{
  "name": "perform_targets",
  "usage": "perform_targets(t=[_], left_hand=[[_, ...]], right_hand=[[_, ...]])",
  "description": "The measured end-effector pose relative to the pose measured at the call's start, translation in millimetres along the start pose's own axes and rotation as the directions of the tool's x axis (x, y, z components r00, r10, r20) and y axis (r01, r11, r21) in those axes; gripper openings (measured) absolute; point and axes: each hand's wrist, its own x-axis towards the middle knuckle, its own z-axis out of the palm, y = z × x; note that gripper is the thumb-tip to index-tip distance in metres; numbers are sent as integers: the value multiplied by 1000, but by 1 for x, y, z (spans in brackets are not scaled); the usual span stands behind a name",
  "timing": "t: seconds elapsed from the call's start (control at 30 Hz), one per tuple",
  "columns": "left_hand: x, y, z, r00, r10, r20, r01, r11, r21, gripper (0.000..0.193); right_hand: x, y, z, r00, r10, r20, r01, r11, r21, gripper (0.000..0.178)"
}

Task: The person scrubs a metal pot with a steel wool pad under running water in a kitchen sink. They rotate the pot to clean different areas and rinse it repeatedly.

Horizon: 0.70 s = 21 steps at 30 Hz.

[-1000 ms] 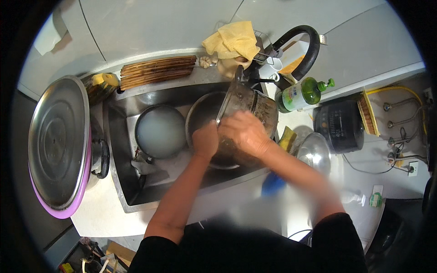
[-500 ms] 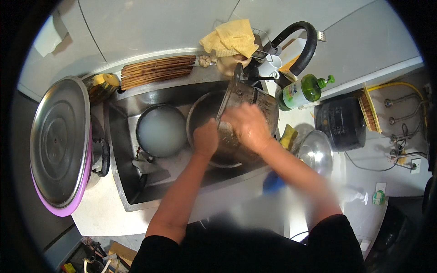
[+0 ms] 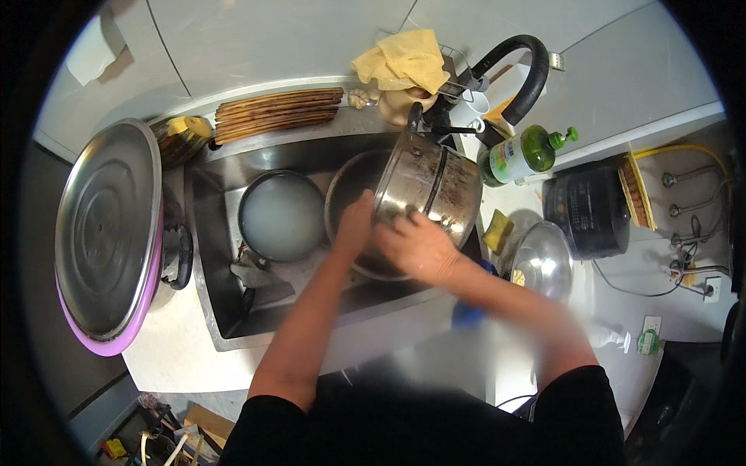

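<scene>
Seen from above, a person stands at a steel sink (image 3: 210, 256) set into a pale bench (image 3: 167, 361). The left hand (image 3: 353, 225) grips the rim of a steel pot (image 3: 427, 186), tilted on its side over the sink's right half. The right hand (image 3: 416, 247) presses against the pot's outer wall; whether it holds a scrubber cannot be told. A bowl of cloudy water (image 3: 281, 216) sits just left of the pot, a green soap bottle (image 3: 522, 154) to its right

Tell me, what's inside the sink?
The sink holds a round pan of cloudy water and a wide basin. Over the basin, the left hand and right hand hold a tilted steel pot, hiding the basin's contents.
</scene>
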Motion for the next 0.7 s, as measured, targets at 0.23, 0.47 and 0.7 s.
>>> perform_targets(t=[0.23, 0.47, 0.7], left_hand=[[-15, 34, -18, 952, -265, 155, 246, 961, 127, 71], [-14, -13, 5, 971, -210, -112, 195, 972, -131, 78], [-17, -1, -4, 940, -303, 156, 339, 795, -503, 79]], right_hand=[[14, 24, -1, 979, 201, -39, -204, 976, -73, 27], [15, 24, -5, 967, 243, -71, -250, 962, -110, 29], [17, 17, -3, 998, -48, 43, 50, 998, -34, 28]])
